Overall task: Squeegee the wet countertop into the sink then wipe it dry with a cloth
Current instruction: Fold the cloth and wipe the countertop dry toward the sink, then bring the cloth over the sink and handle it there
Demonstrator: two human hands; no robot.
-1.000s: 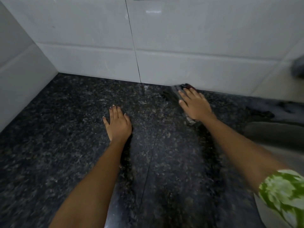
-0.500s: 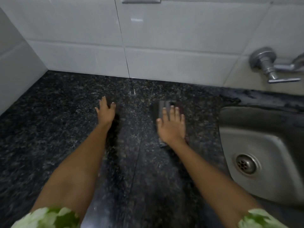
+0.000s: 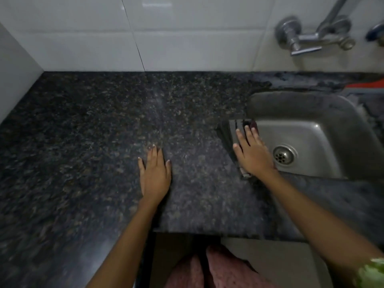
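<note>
The dark speckled granite countertop (image 3: 87, 129) fills the left and middle. A steel sink (image 3: 315, 129) with a round drain (image 3: 283, 155) is set into its right side. My right hand (image 3: 252, 151) presses flat on a small dark squeegee (image 3: 229, 132) at the sink's left rim, its far end reaching over the basin. Most of the squeegee is hidden under the hand. My left hand (image 3: 155, 173) lies flat on the counter, fingers together, holding nothing.
A white tiled wall (image 3: 176, 34) backs the counter, with a chrome tap (image 3: 311, 36) above the sink. Something red and grey (image 3: 365, 88) lies behind the sink at the right edge. The counter's front edge runs below my hands, pink clothing beneath it.
My right hand has slid the squeegee rightward from the middle of the counter to the sink's edge. The left hand has drawn back toward me. The view has swung right and down.
</note>
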